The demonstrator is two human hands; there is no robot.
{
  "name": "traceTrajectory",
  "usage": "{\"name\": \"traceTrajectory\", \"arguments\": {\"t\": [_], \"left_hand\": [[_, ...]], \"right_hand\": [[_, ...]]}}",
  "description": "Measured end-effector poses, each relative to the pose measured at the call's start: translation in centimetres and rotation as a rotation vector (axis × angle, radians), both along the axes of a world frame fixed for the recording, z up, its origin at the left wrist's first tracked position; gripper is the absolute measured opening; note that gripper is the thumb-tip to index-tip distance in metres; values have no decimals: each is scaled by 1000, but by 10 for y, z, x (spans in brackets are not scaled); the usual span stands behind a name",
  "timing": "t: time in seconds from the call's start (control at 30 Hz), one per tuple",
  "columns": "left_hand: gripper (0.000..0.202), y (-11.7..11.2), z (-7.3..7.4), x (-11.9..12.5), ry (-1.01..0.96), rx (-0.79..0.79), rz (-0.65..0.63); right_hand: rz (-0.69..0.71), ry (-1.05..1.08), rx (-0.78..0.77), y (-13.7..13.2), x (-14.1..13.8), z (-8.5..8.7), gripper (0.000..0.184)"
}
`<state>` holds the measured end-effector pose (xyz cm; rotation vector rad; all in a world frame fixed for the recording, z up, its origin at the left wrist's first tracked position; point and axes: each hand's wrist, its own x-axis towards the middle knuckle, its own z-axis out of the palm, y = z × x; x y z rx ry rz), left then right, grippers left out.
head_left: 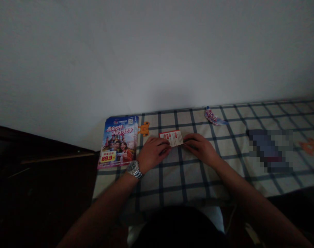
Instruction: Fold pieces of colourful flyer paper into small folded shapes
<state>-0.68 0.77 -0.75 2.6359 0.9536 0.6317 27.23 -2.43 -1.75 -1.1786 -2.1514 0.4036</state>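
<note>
A small folded leaflet (176, 138), white with red print and a red edge, is held just above the checked cloth. My left hand (154, 151), with a metal watch (133, 168) at the wrist, pinches its left end. At its right end the fingers of my right hand (200, 148) are closed on the corner. The thumbs and fingertips cover parts of the paper. Left of my left hand lies a stack of colourful flyers (120, 141), blue at the top and pink below.
The checked cloth (169, 179) covers a surface against a pale wall (157, 55). A crumpled, speckled wrapper (211, 116) lies near the wall. Farther right is a dark flat object (266, 148), blurred by pixelation. The surface's left edge drops to a dark area.
</note>
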Motion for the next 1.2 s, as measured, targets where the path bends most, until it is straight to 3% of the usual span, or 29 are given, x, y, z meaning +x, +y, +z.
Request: {"name": "traceTrajectory", "arguments": {"t": [1.2], "left_hand": [[15, -1, -1, 2, 3, -15, 13]], "right_hand": [[5, 3, -21, -2, 2, 0, 10]]}}
